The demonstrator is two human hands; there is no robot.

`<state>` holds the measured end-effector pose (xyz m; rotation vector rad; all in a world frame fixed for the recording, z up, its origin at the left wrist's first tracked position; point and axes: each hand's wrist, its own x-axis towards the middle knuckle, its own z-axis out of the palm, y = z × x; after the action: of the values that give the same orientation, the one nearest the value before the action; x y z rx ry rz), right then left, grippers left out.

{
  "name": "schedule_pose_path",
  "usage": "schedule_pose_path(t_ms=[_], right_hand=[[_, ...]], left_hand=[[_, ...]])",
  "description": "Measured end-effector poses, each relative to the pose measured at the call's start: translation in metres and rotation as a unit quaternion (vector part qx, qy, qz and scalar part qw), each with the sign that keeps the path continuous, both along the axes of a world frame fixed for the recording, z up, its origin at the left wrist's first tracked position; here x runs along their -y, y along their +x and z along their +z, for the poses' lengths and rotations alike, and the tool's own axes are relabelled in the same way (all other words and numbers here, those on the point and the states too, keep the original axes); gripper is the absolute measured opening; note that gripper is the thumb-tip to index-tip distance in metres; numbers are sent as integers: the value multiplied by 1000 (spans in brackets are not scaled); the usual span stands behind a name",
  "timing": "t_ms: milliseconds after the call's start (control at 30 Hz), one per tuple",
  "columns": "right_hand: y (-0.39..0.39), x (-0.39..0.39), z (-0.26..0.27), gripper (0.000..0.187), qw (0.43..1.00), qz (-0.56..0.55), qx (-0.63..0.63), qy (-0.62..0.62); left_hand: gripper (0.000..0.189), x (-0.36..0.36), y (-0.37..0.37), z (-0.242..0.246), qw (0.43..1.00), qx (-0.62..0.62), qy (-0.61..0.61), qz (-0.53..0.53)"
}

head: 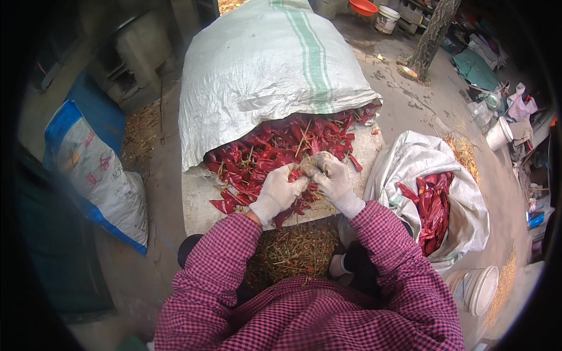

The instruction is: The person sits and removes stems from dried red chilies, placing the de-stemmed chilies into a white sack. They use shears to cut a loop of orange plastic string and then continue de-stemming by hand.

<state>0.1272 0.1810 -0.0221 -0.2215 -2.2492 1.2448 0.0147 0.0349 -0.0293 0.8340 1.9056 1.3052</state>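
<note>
Dried red chili peppers spill from the mouth of a big white woven sack with a green stripe, lying on a pale board. My left hand, in a whitish glove, is closed on a red chili pepper at the front of the heap. Touching it from the right is my right hand, also gloved, with its fingers bent at the pepper's upper end; what lies between those fingers is hidden. An open white sack at the right holds more red chili peppers.
Dry stems are heaped below the board, between my legs. A blue and white printed sack stands at the left. A white bucket is at the lower right. Farther off are a tree trunk, a red basin and piled clutter.
</note>
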Motion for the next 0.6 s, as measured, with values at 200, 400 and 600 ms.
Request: schedule_pose_path(t_ms=[200,400,600], right_hand=[[2,4,-9,13,903,47,23,-427],[2,2,-8,23,834,28,61,-547],[2,-8,-7,31,958,112,-39,-260]], left_hand=[[29,6,-4,10,983,-94,121,-101],[33,3,0,8,971,-180,134,-86],[37,6,-1,11,979,168,91,-73]])
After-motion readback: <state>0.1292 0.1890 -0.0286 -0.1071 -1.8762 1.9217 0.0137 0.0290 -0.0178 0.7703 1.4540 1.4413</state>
